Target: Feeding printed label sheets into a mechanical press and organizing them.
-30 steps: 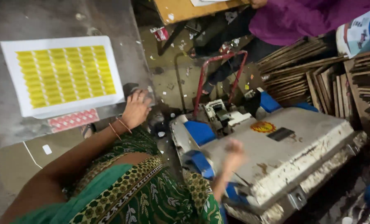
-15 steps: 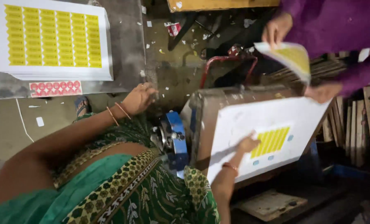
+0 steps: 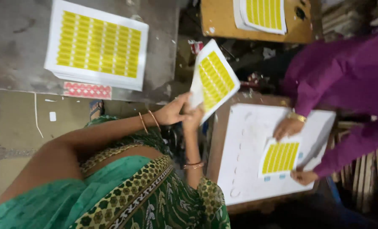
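Both hands [image 3: 184, 113] now lifted, gripping glossy yellow-printed sheet [image 3: 214, 80].

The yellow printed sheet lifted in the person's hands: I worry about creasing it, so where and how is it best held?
Probably by the near bottom edge, where the left hand and right hand already meet it. The yellow printed sheet stands tilted up and away, with its far edges free in the air. Pinching the white margin from below with both hands, thumbs on the printed face, should keep it flat.

A stack of yellow-printed sheets [image 3: 96, 46] lies on the grey floor [image 3: 15, 51] (red-patterned strip [image 3: 87, 90] just beside).
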